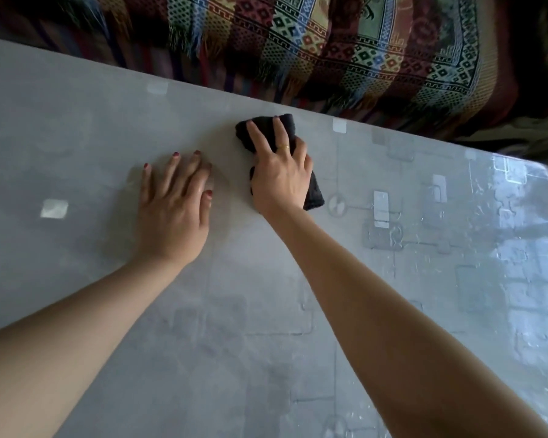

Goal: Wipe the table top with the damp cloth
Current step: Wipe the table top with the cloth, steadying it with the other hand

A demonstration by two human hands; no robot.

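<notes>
Head view of a grey, glossy table top [266,343] printed with faint squares and lines. The right hand [280,178] lies on a dark, bunched cloth [314,194] near the far edge of the table — fingers spread and nearly straight, pressing the cloth flat against the surface rather than curling round it. A gold ring [283,147] sits on one finger. The left hand [174,207] rests just beside it, palm down on the bare surface, fingers extended and holding nothing. Beyond the far edge hangs a multicoloured patterned blanket [361,52] with a fringed border. Window light reflects off the table's right corner.
</notes>
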